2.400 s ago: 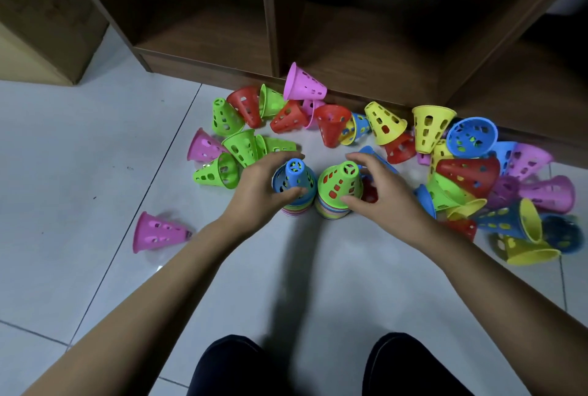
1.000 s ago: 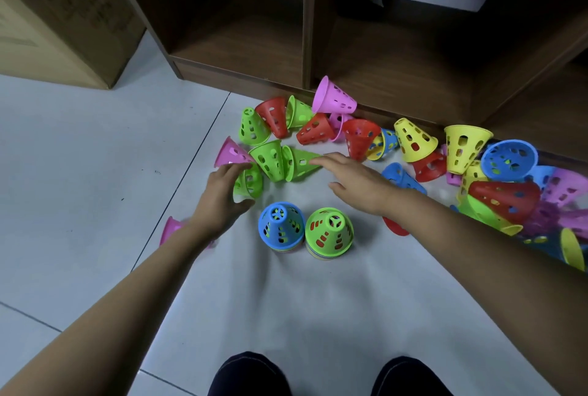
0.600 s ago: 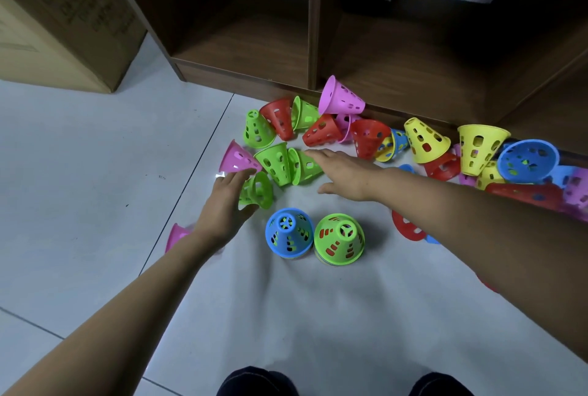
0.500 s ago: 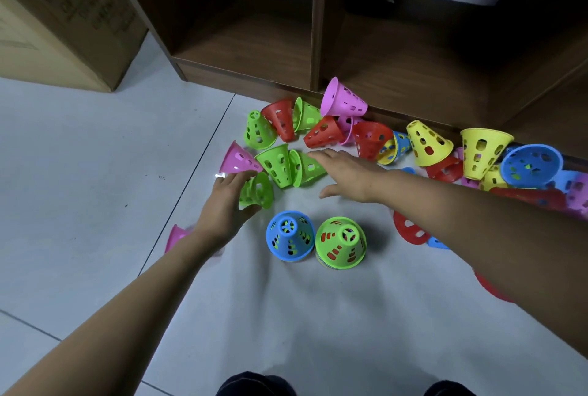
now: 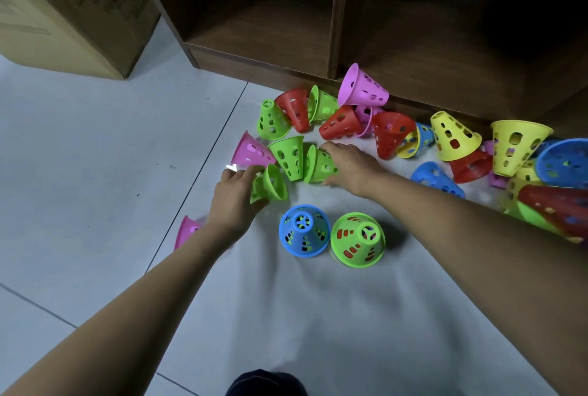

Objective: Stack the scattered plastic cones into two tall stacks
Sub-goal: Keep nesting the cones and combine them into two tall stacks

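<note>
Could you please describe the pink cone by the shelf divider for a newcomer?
Find the dark wooden shelf unit and follow its upright divider down. At its foot a pink perforated plastic cone lies tipped; unlike its neighbours, it perches atop other cones against the shelf's edge.

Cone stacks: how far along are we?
Started: two short stacks stand side by side, blue-topped stack and green-topped stack, other colours showing through their holes. In hand: left hand grips near green cone, right hand grips far green cone. Left: most of the job; scattered cones lie along the shelf unit.
</note>
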